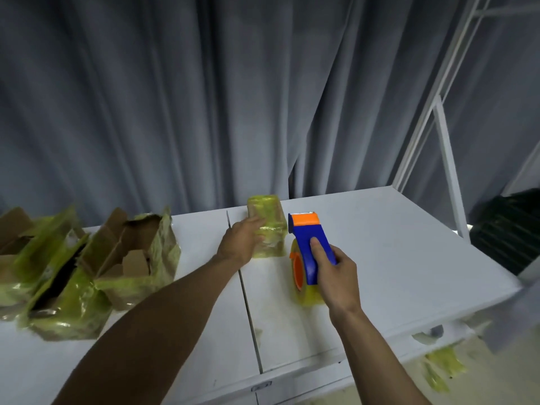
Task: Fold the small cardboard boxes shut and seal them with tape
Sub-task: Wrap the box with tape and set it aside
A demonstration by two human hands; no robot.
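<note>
Three open boxes (pixel 87 276) are seen at far left on the white worktop (pixel 394 258), flaps up, sides covered in crumpled yellow-green tape; they are crowded together, touching. Right of them, near centre and by the back edge, a taped box (pixel 268 217) is stood upright, fully wrapped in the same tape. The left hand (pixel 242 244) is laid against its left face, fingers fairly straight, nothing clasped; motion blur here. Just right of that box a dispenser (pixel 306 244), blue with an orange front plate, is gripped by the right hand (pixel 336 276), fingers wrapped round the handle, thumb laid along the top. A yellow tape roll (pixel 306 290) on an orange hub is carried under the dispenser, low over the worktop; contact cannot be told. Any print on boxes or dispenser is too blurred to be read. A grey curtain (pixel 204 97) is hung behind. A white frame (pixel 438 127) is stood at right. Tape scraps (pixel 441 366) are stuck along the worktop's front edge, lower right.
</note>
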